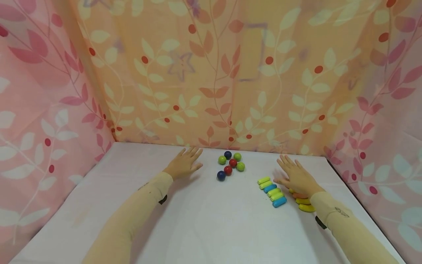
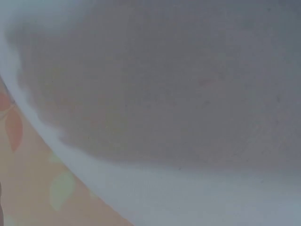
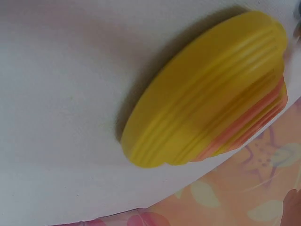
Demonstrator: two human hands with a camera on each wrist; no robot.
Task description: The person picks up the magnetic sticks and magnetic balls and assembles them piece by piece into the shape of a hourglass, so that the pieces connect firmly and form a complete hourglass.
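My left hand [image 1: 184,163] is spread with straight fingers over the white table, left of a cluster of small balls. The cluster holds navy balls [image 1: 221,175], red balls [image 1: 233,163] and green balls [image 1: 241,166]. My right hand [image 1: 298,178], fingers also straight, hovers over a row of curved ridged pieces, partly hiding them. These are yellow pieces [image 3: 202,89] and orange pieces [image 3: 249,120], lying side by side in the right wrist view. Left of that hand runs a slanting row of short lime sticks [image 1: 274,191] and blue sticks [image 1: 279,202]. Neither hand holds anything.
The white tabletop [image 1: 197,227] spreads under everything. A floral orange curtain [image 1: 211,73] closes off the back, with pink floral curtains [image 1: 36,110] at both sides. In the left wrist view a broad shadow [image 2: 155,94] falls on the table.
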